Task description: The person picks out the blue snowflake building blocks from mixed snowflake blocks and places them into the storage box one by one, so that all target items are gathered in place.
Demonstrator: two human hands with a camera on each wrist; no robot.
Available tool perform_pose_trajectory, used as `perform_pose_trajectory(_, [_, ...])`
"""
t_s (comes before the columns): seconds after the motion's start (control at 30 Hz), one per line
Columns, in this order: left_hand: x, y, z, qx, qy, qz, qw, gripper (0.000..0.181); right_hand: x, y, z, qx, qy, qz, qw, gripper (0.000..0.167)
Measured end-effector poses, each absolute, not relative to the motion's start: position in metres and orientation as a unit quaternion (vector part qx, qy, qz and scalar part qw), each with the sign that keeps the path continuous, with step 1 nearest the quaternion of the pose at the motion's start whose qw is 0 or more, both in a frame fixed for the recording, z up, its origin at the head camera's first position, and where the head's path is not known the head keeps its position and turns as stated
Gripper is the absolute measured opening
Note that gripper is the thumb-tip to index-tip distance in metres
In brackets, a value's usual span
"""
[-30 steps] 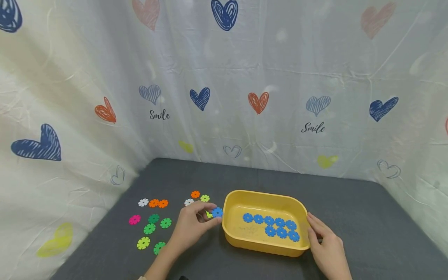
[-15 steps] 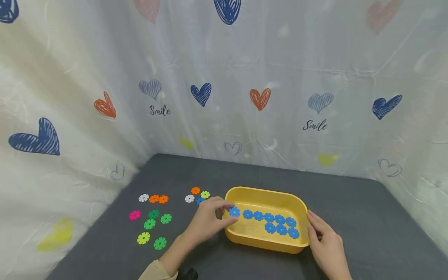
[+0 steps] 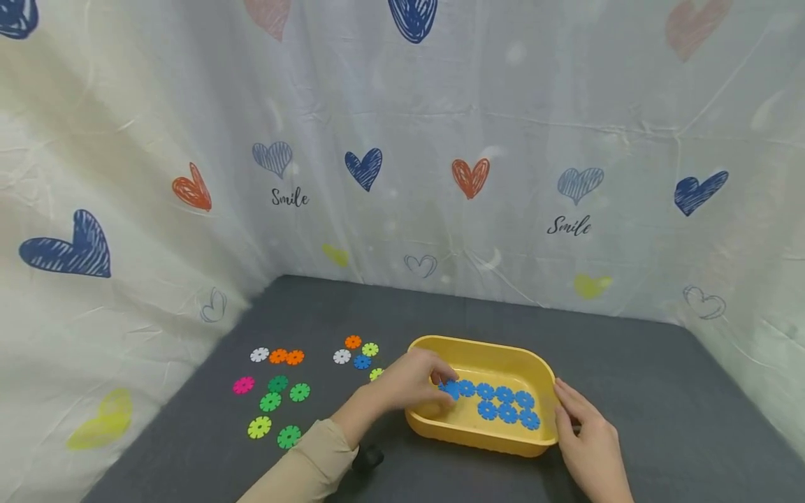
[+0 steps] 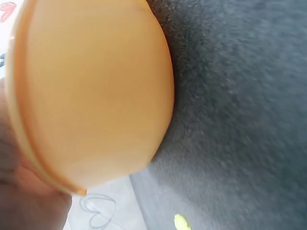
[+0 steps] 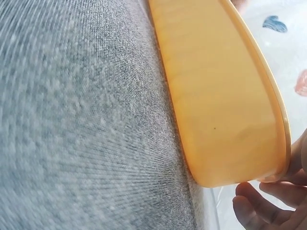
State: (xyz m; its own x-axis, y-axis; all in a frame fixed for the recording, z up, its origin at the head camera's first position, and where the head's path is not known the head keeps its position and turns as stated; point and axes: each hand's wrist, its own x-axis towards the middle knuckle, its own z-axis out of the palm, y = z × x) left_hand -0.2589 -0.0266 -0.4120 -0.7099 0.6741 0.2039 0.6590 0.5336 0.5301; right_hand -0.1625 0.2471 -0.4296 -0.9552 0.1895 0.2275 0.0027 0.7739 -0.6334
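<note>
My left hand (image 3: 409, 381) reaches over the left rim of a yellow plastic basin (image 3: 478, 438) and pinches a blue snowflake disc (image 3: 451, 391) between thumb and fingers. Another blue disc seems partly hidden behind that one. Inside the basin, a row of several blue discs (image 3: 504, 395) runs to the right, with a shorter row (image 3: 507, 413) in front of it. At the right end, my right hand (image 3: 591, 436) grips the basin's rim. Its fingers (image 5: 264, 206) show below the basin's corner in the right wrist view. The left wrist view shows mostly the basin's outer wall (image 4: 100, 96).
Loose discs lie on the dark grey cloth to the left: green (image 3: 270, 402), pink (image 3: 243, 385), orange (image 3: 295, 358), white (image 3: 259, 355) and yellow-green (image 3: 259, 427). A blue disc (image 3: 362, 361) sits nearer the basin. A heart-printed curtain (image 3: 428, 209) stands behind.
My left hand has carried the blue disc rightward, from outside the basin's left rim into the basin at the row's left end. My right hand keeps its grip on the rim.
</note>
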Motion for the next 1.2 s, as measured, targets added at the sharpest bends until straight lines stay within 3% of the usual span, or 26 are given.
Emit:
perform_pose_trajectory(0.43, [-0.269, -0.008, -0.415, 0.405, 0.896, 0.173, 0.062, 0.034, -0.162, 0.249, -0.429, -0.05, -0.932, 0.333, 0.136, 0.042])
perform_pose_trajectory(0.83, [-0.267, -0.008, -0.417, 0.397, 0.9, 0.172, 0.052, 0.034, -0.163, 0.248, -0.431, -0.047, -0.932, 0.332, 0.14, 0.041])
perform_pose_trajectory(1.2, [-0.266, -0.001, -0.417, 0.386, 0.903, 0.18, 0.05, 0.021, -0.162, 0.249, -0.43, -0.045, -0.931, 0.331, 0.145, 0.041])
